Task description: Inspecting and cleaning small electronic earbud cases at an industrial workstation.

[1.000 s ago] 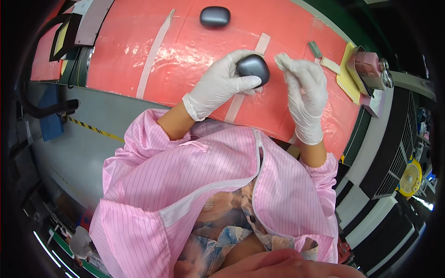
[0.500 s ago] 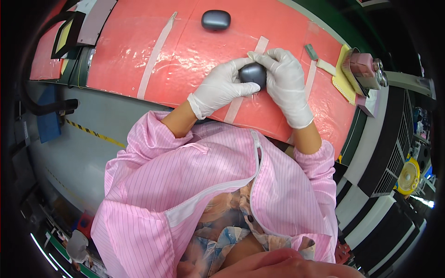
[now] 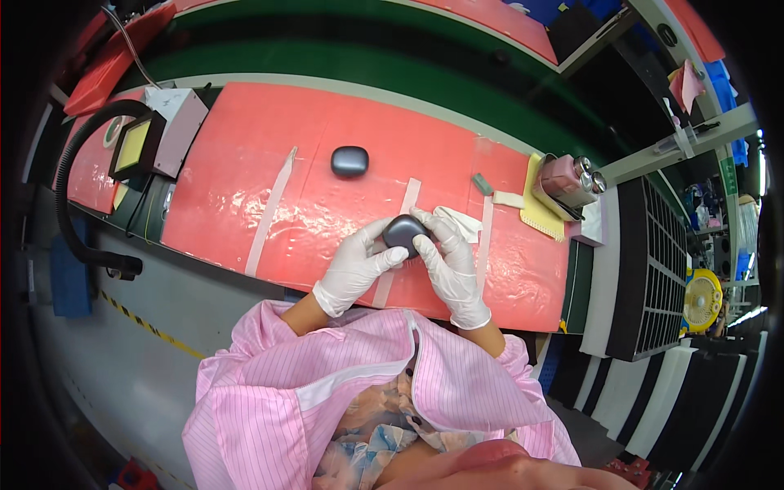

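A dark blue-grey earbud case, glossy and rounded, is held between my two white-gloved hands above the red mat. My left hand grips its left side, the thumb along the near edge. On the right, my right hand closes on the same case with thumb and fingers. A folded white cloth shows just beyond my right fingers; whether they touch it I cannot tell. Farther off, a second earbud case of the same colour lies on the mat, apart from both hands.
To the right, a metal tray with pink bottles stands on a yellow pad. Near it lie a green block and a pale block. At left are a black flexible hose and a framed yellow panel.
The view has shifted, showing more of the bench's far side. My hands have turned the case so its broad face shows, and the white cloth has come into sight beside my right hand.
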Demonstrator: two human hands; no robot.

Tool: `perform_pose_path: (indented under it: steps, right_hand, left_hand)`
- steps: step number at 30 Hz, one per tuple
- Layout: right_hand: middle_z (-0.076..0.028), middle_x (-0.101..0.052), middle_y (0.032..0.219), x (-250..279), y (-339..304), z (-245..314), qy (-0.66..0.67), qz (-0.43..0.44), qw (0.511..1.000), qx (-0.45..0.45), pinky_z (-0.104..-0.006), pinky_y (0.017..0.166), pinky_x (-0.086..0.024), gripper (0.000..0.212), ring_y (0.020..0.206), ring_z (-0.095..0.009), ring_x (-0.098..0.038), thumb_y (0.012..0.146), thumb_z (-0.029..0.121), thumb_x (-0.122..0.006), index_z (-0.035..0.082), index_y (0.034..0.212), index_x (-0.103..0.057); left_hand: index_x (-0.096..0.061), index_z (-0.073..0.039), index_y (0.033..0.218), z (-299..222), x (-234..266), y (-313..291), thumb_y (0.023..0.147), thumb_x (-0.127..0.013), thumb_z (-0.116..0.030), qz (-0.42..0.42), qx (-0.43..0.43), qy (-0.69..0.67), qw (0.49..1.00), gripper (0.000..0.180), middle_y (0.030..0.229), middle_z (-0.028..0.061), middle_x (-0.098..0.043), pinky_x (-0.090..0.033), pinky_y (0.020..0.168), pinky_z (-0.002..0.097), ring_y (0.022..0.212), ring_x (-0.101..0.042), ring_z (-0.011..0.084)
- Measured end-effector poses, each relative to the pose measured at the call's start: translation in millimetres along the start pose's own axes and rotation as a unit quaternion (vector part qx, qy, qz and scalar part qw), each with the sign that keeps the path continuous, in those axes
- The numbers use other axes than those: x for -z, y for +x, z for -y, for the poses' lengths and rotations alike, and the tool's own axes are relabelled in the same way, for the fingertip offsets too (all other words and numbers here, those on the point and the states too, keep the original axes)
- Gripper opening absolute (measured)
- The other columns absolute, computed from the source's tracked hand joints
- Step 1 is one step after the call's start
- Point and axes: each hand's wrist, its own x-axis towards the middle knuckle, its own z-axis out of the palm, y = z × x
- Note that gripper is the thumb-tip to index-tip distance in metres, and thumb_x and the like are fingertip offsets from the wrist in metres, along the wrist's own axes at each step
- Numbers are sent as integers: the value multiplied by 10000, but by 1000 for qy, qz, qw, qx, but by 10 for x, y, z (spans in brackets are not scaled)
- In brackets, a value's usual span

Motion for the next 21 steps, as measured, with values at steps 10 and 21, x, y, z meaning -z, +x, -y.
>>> perform_pose_path:
  steps: [10,21]
  right_hand:
    - [-132,-588,877,-158,-64,131,194,-61,977,-69,-322,753,-448,218,826,-232,-581,923,134,-501,13,1064,-614]
    - [-120,-627,915,-232,-70,136,181,-63,978,-80,-354,758,-456,200,819,-256,-579,889,118,-526,22,1037,-620]
  left_hand:
    - [-554,4,1115,38,70,-245,761,-729,-3,-3,-22,31,999,396,1021,60,-611,-499,855,267,950,-596,127]
    - [-542,3,1113,118,142,-295,757,-747,-30,5,-36,-7,999,413,1027,62,-606,-509,852,289,958,-598,140]
